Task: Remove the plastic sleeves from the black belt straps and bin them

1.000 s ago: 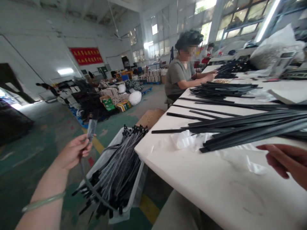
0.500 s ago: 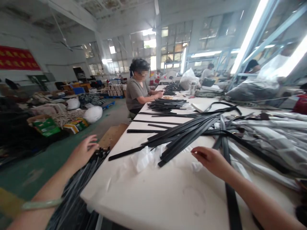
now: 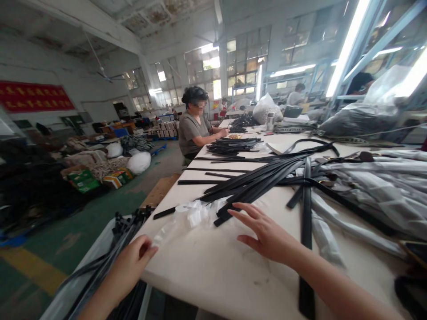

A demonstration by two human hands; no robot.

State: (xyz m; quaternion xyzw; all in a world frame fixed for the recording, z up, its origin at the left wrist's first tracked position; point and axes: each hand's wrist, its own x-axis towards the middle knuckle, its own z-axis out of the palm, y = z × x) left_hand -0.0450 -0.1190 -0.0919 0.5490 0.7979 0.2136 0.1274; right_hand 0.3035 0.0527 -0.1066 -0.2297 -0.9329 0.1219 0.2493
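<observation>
My right hand (image 3: 267,233) hovers open over the white table (image 3: 213,266), its fingers spread and pointing at the near ends of a pile of black belts (image 3: 253,184). My left hand (image 3: 131,262) is at the table's near left edge, fingers loosely curled, holding nothing. Just under and left of it stands a white bin (image 3: 71,284) filled with bagged black belts (image 3: 113,242). Crumpled clear plastic wrap (image 3: 195,213) lies on the table between my two hands.
A seated person (image 3: 193,129) works on another belt pile (image 3: 231,146) farther along the table. Belts in clear bags (image 3: 376,186) are heaped at the right. A cardboard box (image 3: 160,190) sits on the floor by the table. Boxes and sacks (image 3: 100,166) crowd the floor at left.
My left hand let go of the bagged belt over the bin and came back to the table's edge. My right hand moved in toward the belt ends and opened. The view turned right.
</observation>
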